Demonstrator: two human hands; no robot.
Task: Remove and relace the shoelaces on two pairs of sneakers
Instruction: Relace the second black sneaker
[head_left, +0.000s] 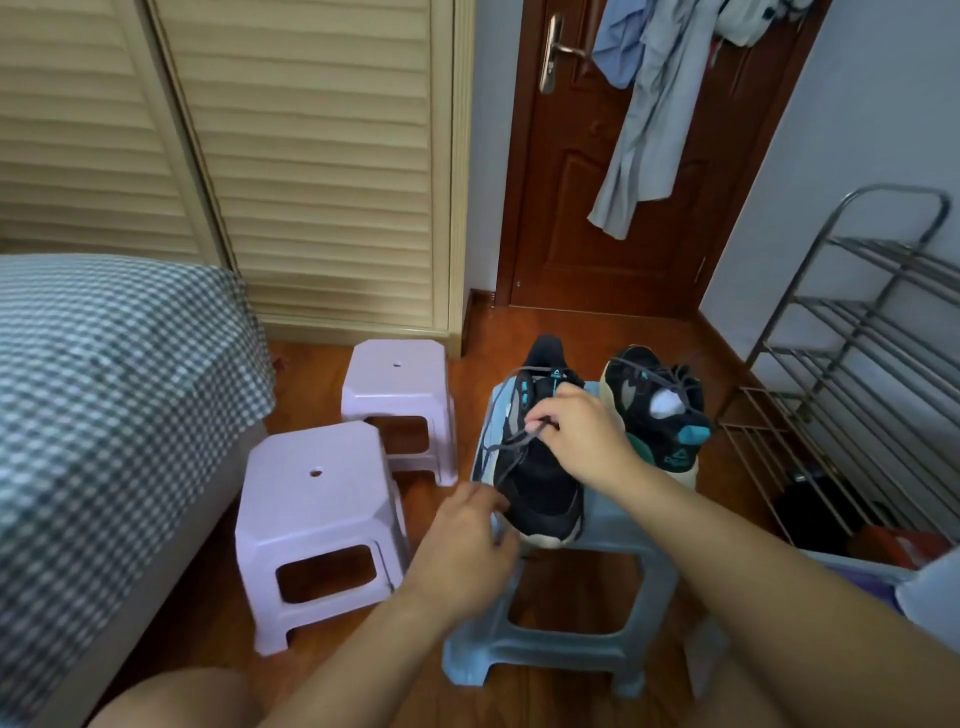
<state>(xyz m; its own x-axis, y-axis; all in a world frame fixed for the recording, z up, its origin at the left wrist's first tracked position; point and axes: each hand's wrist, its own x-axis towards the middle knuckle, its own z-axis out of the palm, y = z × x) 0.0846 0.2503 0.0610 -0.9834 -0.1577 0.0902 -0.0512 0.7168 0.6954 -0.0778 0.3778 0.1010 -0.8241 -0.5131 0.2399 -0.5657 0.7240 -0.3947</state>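
Note:
Two black sneakers with teal accents stand on a light blue plastic stool (613, 525). The left sneaker (540, 467) points toward me; the right sneaker (660, 405) lies beside it with its heel toward me and its lace loose on top. A dark grey shoelace (511, 452) runs across the left sneaker. My right hand (582, 431) pinches this lace above the shoe's eyelets. At the sneaker's toe my left hand (467, 540) holds the lace's lower stretch with curled fingers.
Two lilac plastic stools (317, 519) (397, 389) stand on the wooden floor to the left. A bed with a checked cover (104, 389) fills the left side. A metal shoe rack (852, 374) stands at the right wall, a brown door (613, 182) behind.

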